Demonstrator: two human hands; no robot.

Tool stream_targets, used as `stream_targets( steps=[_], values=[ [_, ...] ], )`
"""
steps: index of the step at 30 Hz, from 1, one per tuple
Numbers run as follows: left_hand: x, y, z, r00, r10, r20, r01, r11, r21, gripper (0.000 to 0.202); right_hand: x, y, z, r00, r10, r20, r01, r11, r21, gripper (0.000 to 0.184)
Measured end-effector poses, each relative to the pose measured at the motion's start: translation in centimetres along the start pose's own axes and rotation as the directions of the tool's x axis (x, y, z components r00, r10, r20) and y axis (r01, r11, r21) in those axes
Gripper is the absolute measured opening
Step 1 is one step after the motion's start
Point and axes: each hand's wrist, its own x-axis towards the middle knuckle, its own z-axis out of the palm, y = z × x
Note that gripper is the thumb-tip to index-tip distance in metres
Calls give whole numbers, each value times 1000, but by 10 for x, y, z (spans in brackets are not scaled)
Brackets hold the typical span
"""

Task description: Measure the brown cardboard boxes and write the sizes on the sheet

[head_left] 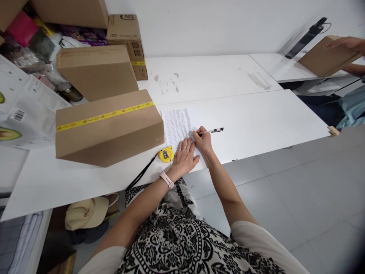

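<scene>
A printed sheet of paper (177, 125) lies on the white table (256, 118) near its front edge. My left hand (185, 154) rests flat on the sheet's lower part, fingers stretched out, with a pink watch on the wrist. My right hand (203, 140) is closed round a pen (212, 131), its tip down on the paper. A yellow tape measure (166, 154) with a black strap lies just left of my left hand. A cardboard box sealed with yellow tape (108, 129) stands left of the sheet.
Two more cardboard boxes (97, 70) (128, 38) stand behind it, with packaging piled at the far left. Another person's hand (346, 42) holds a brown box (327, 57) at the far right. A hat (85, 213) lies under the table.
</scene>
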Motion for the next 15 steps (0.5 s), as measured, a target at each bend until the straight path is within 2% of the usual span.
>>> stream_targets(
  steps=[15],
  values=[
    [-1, 0, 0, 1000, -1, -5, 1, 1000, 1, 68, 0, 1, 0, 1000, 6, 9, -6, 1000, 12, 22]
  ],
)
